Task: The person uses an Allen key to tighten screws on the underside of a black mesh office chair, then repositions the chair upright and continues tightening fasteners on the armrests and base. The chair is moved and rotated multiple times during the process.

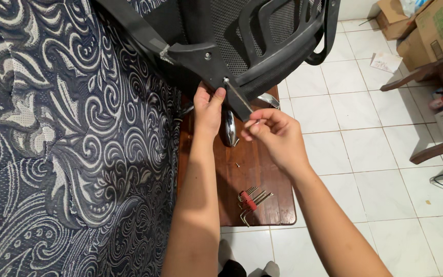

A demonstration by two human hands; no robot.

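A black mesh office chair back (262,31) lies tilted over the edge of a mattress. My left hand (208,107) grips the chair's black bracket (201,59), thumb beside a bolt (226,80). My right hand (275,136) pinches the short end of a thin metal hex key (239,97), whose long end is seated in that bolt. Below my hands, a set of hex keys in a red holder (249,202) lies on a dark wooden board (262,174), with a small loose screw (237,164) nearby.
A dark patterned mattress (67,143) fills the left side. White floor tiles (365,154) spread to the right, with cardboard boxes (426,25) and a wooden furniture leg (437,77) at the far right. A chrome part (229,128) rests on the board.
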